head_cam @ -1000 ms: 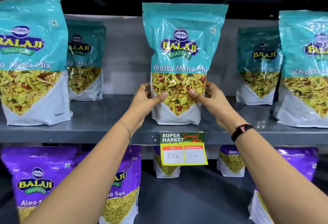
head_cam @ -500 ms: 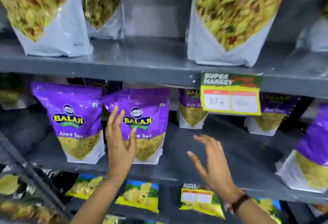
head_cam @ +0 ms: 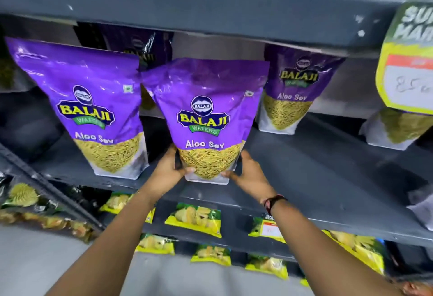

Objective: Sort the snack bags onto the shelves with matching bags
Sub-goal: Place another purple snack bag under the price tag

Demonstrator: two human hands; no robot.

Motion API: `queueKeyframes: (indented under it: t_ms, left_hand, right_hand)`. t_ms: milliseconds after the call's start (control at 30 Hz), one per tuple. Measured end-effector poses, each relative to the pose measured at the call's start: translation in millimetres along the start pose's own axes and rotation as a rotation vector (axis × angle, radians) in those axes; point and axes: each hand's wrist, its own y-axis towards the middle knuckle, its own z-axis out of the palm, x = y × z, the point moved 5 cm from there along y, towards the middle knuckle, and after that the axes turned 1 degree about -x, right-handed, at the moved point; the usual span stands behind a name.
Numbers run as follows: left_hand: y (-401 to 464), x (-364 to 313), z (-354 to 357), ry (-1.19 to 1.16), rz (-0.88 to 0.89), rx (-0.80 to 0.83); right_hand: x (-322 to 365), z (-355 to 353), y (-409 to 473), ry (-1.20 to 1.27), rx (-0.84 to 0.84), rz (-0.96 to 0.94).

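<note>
A purple Aloo Sev bag [head_cam: 206, 112] stands upright near the front edge of the grey middle shelf [head_cam: 316, 173]. My left hand [head_cam: 167, 171] grips its lower left corner and my right hand [head_cam: 248, 175] grips its lower right corner. A second purple Aloo Sev bag [head_cam: 89, 103] stands just to its left, its top edge touching the held bag. Two more purple bags stand further back, one at the centre right [head_cam: 293, 91] and one in shadow behind [head_cam: 138, 49].
The grey shelf above [head_cam: 210, 7] carries a yellow-green price tag [head_cam: 407, 61] at the right. Another bag [head_cam: 396, 129] sits at the far right of the middle shelf. Yellow snack packets [head_cam: 196, 220] lie on the lower shelves. A dark diagonal rail [head_cam: 54, 190] crosses at left.
I let go of the teal Khatta Mitha Mix bag on the upper shelf and my view dropped to the middle shelf. Both hands, open half a second ago, now hold the purple bag's base.
</note>
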Motion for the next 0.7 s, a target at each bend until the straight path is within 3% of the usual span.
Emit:
queueKeyframes:
  t_ms: [400, 700]
  left_hand:
    - [-9.4, -32.5, 108.0, 0.055, 0.043, 0.043]
    - [-18.3, -46.4, 154.9, 0.055, 0.047, 0.035]
  right_hand:
    - [-59.6, -100.2, -63.0, -0.133, -0.143, 0.085]
    - [-89.0, -138.3, -84.8, -0.125, -0.140, 0.128]
